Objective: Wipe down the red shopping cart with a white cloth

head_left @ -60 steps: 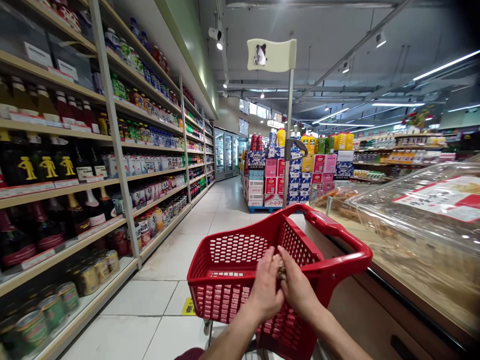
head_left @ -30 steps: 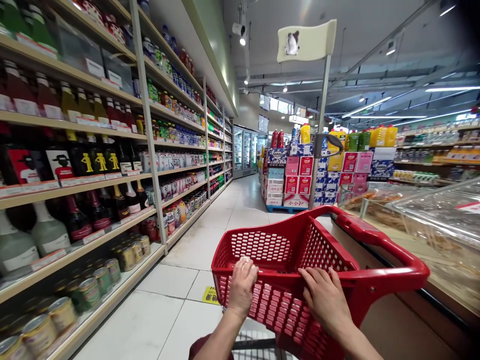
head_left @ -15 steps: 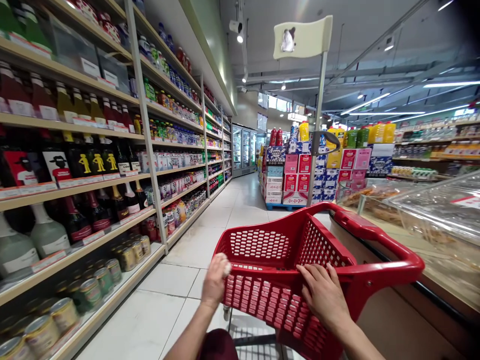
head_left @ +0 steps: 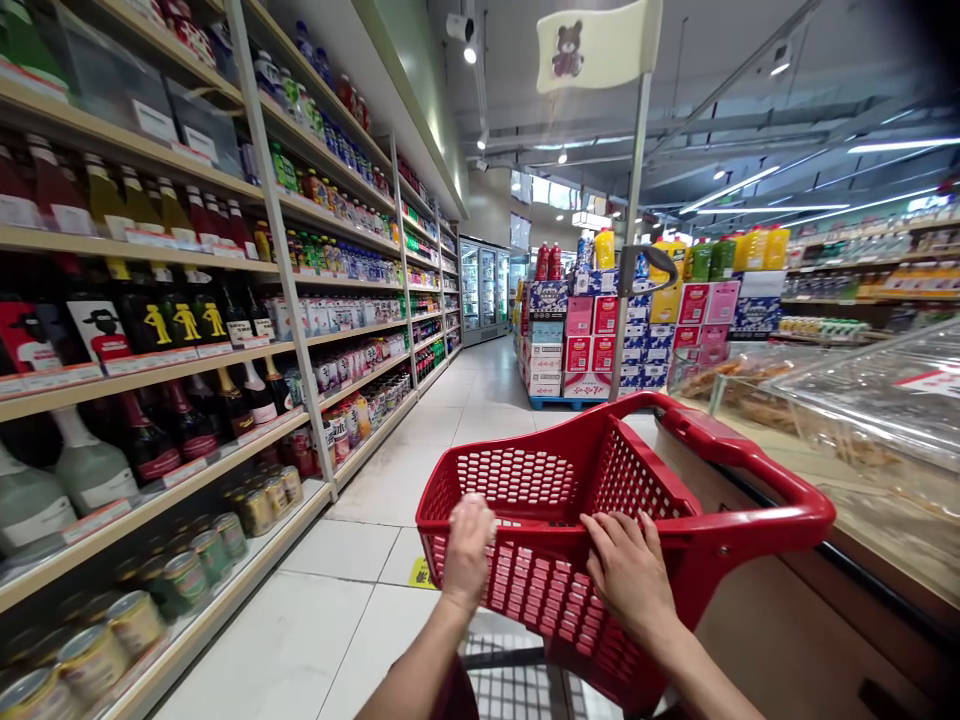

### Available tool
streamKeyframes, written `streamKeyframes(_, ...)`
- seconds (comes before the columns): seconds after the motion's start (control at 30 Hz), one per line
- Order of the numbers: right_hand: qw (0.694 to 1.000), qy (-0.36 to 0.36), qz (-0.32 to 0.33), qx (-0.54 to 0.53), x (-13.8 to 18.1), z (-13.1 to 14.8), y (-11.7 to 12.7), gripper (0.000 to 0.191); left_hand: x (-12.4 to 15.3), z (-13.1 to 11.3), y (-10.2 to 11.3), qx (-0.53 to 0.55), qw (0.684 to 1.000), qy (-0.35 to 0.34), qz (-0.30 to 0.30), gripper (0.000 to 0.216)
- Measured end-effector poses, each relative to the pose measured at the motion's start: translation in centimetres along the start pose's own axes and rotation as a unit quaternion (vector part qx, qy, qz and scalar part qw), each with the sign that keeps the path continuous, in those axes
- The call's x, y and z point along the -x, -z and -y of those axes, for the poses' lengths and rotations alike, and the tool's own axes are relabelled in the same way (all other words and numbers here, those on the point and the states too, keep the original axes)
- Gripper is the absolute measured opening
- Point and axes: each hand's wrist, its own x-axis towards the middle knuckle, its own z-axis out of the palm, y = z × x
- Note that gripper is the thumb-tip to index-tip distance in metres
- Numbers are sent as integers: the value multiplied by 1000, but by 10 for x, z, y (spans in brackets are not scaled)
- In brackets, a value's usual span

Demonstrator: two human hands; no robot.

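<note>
A red plastic shopping cart with perforated sides stands sideways before me, its handle to the right. My right hand lies over the near rim, fingers hooked across the top edge. Close to the rim's left part is my left hand, blurred by motion, its fingers curled. A small white crumpled wad shows at those fingers; what it is made of I cannot tell. The basket's visible inside holds no goods, though part of its floor is hidden. A cream flag with a bear rises on a pole behind the cart.
Drink shelves line the left side. A tiled floor aisle leads to glass-door fridges. Stacked drink cartons stand beyond the cart. On the right is a counter with clear-covered food. A yellow floor sticker lies left of the cart.
My left hand has moved right along the near rim, away from the cart's left corner. The cart and my right hand have shifted slightly left in view.
</note>
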Motion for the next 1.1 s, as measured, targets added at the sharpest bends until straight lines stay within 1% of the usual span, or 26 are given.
streamKeyframes(0.07,1000,6,-6,-6,1,-1,-1,36,1,-6,-3,19,997,-62,40,38)
streamKeyframes(0.1,1000,11,-8,-9,1,-1,-1,36,2,-7,-3,18,997,-67,44,39)
streamKeyframes(0.13,1000,16,-10,-11,1,-1,-1,37,4,-6,-2,9,998,-51,36,39)
streamKeyframes(0.23,1000,12,-15,-12,1,-1,-1,36,7,-4,-4,-37,999,37,-7,40)
streamKeyframes(0.27,1000,7,-17,-10,1,-1,-2,35,7,-5,-6,-48,998,50,-11,40)
streamKeyframes(0.3,1000,4,-18,-8,1,-1,-2,35,7,-8,-9,-52,998,47,-7,40)
streamKeyframes(0.33,1000,4,-18,-5,2,-1,-3,35,7,-11,-11,-49,998,31,5,40)
streamKeyframes(0.4,1000,14,-15,-2,2,-3,-3,37,7,-10,-13,-34,999,-18,34,41)
streamKeyframes(0.47,1000,25,-13,-1,3,-5,-4,39,10,3,-8,-35,999,-22,29,42)
streamKeyframes(0.6,1000,15,-23,2,2,-4,-7,36,24,42,8,-80,992,89,-47,40)
streamKeyframes(0.7,999,4,-32,6,1,-3,-7,34,30,54,9,-82,989,109,-59,42)
streamKeyframes(0.8,999,10,-32,19,0,-3,-3,34,28,46,3,-64,993,91,-51,44)
streamKeyframes(0.9,999,1,-22,23,0,-3,4,32,18,20,-7,-43,997,54,-34,46)
streamKeyframes(0.97,1000,-6,-12,20,1,-2,8,32,10,-1,-11,-16,1000,3,-2,49)
streamKeyframes(1.03,1000,-4,-6,18,1,-3,8,32,4,-14,-12,18,997,-58,43,52)
streamKeyframes(1.07,1000,-1,-7,18,2,-4,8,32,2,-16,-10,26,995,-70,61,52)
streamKeyframes(1.1,1000,2,-8,19,2,-4,6,33,2,-15,-8,24,995,-64,72,51)
